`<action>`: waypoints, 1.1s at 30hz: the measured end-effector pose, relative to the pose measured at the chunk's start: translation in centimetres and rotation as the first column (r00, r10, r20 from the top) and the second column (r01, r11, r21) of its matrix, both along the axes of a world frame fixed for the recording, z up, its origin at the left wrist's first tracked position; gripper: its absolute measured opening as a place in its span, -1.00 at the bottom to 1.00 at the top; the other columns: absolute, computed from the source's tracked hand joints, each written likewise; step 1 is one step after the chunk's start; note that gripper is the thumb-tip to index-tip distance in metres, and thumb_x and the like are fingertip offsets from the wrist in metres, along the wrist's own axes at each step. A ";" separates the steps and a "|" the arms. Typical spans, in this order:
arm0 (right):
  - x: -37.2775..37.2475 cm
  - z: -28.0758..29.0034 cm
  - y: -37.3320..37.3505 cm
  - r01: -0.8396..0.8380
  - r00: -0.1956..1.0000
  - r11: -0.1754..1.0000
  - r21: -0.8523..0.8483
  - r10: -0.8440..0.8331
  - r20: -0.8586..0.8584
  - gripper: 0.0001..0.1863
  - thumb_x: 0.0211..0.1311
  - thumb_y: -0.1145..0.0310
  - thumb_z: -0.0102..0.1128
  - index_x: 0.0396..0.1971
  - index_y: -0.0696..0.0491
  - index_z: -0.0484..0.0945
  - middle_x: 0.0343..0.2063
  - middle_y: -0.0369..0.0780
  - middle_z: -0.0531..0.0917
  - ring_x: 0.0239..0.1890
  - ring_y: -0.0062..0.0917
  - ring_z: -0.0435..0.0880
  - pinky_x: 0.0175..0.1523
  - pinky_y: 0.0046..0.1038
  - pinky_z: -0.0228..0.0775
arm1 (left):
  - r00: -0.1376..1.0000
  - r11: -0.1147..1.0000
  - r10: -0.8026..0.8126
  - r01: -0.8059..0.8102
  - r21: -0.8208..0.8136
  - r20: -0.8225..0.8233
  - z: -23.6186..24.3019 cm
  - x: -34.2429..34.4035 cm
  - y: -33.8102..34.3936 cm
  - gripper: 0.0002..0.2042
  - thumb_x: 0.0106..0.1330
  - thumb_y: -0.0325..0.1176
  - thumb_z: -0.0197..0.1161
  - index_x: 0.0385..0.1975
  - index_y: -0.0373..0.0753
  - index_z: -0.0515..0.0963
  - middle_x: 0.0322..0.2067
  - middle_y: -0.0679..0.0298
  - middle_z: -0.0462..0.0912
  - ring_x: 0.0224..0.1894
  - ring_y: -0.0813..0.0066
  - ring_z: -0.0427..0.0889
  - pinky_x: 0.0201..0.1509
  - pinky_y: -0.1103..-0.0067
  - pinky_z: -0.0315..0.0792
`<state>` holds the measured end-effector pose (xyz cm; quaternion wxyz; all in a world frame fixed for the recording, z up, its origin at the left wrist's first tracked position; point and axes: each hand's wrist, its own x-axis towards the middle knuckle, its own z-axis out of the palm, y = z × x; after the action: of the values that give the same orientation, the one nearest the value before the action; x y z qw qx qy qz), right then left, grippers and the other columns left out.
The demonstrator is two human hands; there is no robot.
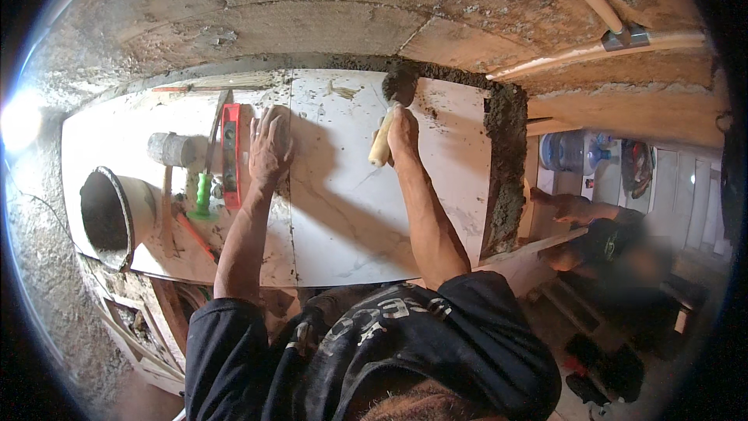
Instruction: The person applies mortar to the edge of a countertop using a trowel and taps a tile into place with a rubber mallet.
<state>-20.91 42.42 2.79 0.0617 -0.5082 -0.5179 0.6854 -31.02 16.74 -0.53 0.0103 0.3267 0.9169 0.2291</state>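
My right hand (403, 134) grips a trowel by its pale wooden handle (381, 148). Dark wet mortar covers the trowel's blade (400, 86), which meets the mortar strip along the back edge of the white tiles (351, 210). Flat on the tile surface, near a seam, lies my left hand (270, 144) with its fingers stretched out. Just left of it is a red spirit level (231, 156). Beyond that lie a long blade with a green handle (203, 195) and a mallet with a grey head (171, 149).
A bucket (140, 210) tipped on its side rests at the tiles' left end. Rough mortar (505, 171) borders the right end. Pipes (600, 51) run along the wall. Another person (608, 242) is at lower right, near a large blue water bottle (565, 150).
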 end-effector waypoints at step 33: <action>4.1 6.8 17.5 -0.870 0.332 -0.025 0.493 0.708 0.623 -0.52 0.32 0.06 -0.06 -0.05 0.18 0.48 -0.24 0.11 0.61 -0.13 -0.04 0.60 -0.05 -0.18 0.40 | 1.000 1.000 0.024 -0.024 0.017 -0.008 -0.6 0.1 0.0 -0.52 0.20 -0.23 0.20 0.09 -0.27 0.32 0.25 0.05 0.23 0.36 0.14 0.11 0.44 0.21 -0.08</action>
<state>-16.80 59.92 9.59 -0.1764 -0.0936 -0.9506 0.2376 -30.91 16.74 -1.13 0.0009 0.3169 0.9187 0.2356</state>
